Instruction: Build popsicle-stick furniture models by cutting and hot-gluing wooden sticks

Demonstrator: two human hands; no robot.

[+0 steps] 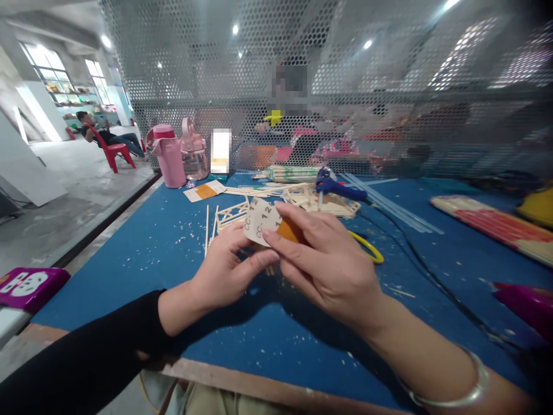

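A folded piece of sandpaper (262, 222), white-backed with printed "CC-12" marks and an orange patch, is pinched between the thumb and fingers of my right hand (332, 259). Close against its lower left side, my left hand (227, 265) is closed, thumb pointing toward the right hand. Whatever the left fingers grip is hidden behind the sandpaper and the hand. Just beyond the hands lies a frame of thin wooden sticks (233, 214). To its right, a blue glue gun (339, 185) rests by another stick structure (302, 199).
A second sandpaper sheet (204, 191), a pink jug (169, 158), a clear bottle (194, 155) and a lit phone (220, 151) stand or lie at the back left. Glue sticks (393, 202), a cable (425, 268) and bundled sticks (492, 225) occupy the right. Perforated metal screen (194, 75) behind.
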